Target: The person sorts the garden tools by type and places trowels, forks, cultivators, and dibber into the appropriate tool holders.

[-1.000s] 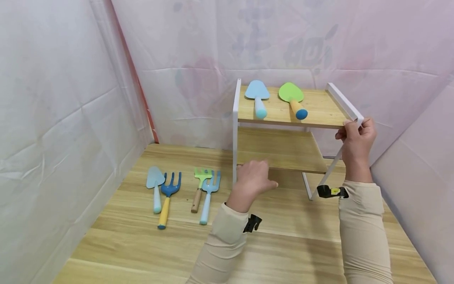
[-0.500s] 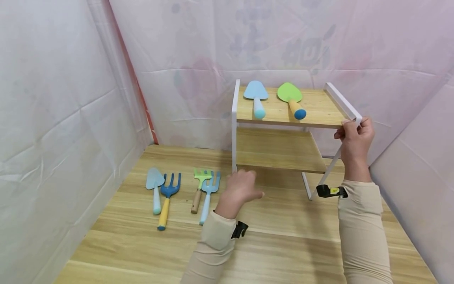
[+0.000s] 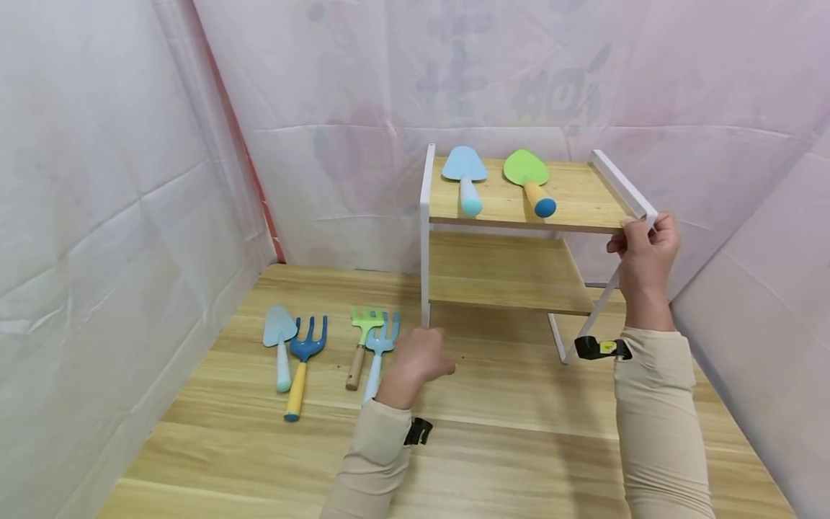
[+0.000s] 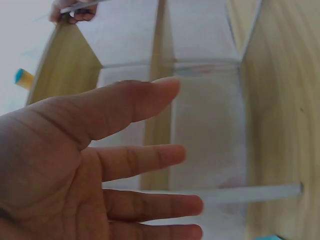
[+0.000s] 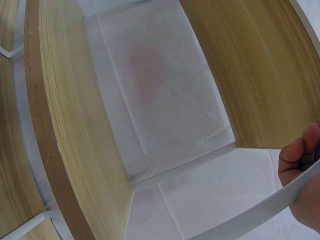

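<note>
My right hand [image 3: 648, 263] grips the white frame [image 3: 622, 186] of a two-tier wooden shelf rack at its upper front right corner, with the fingers curled round it. In the right wrist view part of that hand [image 5: 305, 170] shows at the white bar. My left hand [image 3: 415, 366] is held over the table before the rack's left leg, holding nothing. Its fingers [image 4: 150, 206] are straight and spread in the left wrist view. Nearest to it lies a light blue hand fork [image 3: 380, 344], its handle end close by the sleeve, overlapping a green hand rake [image 3: 367, 322] with a wooden handle.
On the top shelf [image 3: 583, 194] lie a light blue trowel [image 3: 464, 166] and a green trowel [image 3: 526, 169] with a yellow handle. The lower shelf [image 3: 506, 270] is bare wood. Further left on the table are another light blue trowel [image 3: 279, 328] and a dark blue hand fork [image 3: 308, 348].
My left hand has moved left and toward me, away from the rack's lower shelf and closer to the light blue hand fork. The right hand keeps its grip on the frame.
</note>
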A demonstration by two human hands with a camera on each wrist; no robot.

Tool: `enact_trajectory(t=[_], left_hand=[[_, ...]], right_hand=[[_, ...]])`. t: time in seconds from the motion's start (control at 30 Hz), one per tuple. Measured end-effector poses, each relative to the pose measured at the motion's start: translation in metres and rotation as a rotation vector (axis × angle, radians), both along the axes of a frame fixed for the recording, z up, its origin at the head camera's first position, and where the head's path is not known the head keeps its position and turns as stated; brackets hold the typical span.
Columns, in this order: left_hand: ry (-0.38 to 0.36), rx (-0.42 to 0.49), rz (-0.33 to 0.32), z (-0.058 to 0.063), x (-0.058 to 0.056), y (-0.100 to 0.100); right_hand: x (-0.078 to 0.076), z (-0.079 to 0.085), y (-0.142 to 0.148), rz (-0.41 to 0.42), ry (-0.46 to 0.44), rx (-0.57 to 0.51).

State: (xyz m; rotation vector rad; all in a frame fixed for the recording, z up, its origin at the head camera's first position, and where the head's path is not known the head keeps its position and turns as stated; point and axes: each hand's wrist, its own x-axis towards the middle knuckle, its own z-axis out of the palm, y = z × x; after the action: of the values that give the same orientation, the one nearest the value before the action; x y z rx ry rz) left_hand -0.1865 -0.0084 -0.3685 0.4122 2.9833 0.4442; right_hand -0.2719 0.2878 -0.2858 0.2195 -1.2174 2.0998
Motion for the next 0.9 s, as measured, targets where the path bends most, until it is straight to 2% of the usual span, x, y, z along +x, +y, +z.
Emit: enact_trajectory(t=[0.2, 0.6, 0.9], left_hand=[[-0.009, 0.02, 0.053, -0.015, -0.002, -0.009], [-0.052, 0.08, 0.105, -0.039, -0.002, -0.025], [0.005, 0.021, 0.135, -0.056, 0.004, -0.041]], right_hand=[[0.0, 0.0, 0.0, 0.003, 0.007, -0.002], [-0.001, 0.0, -0.001, -0.001, 0.007, -0.005], [-0.001, 0.0, 0.0, -0.008, 0.009, 0.012]])
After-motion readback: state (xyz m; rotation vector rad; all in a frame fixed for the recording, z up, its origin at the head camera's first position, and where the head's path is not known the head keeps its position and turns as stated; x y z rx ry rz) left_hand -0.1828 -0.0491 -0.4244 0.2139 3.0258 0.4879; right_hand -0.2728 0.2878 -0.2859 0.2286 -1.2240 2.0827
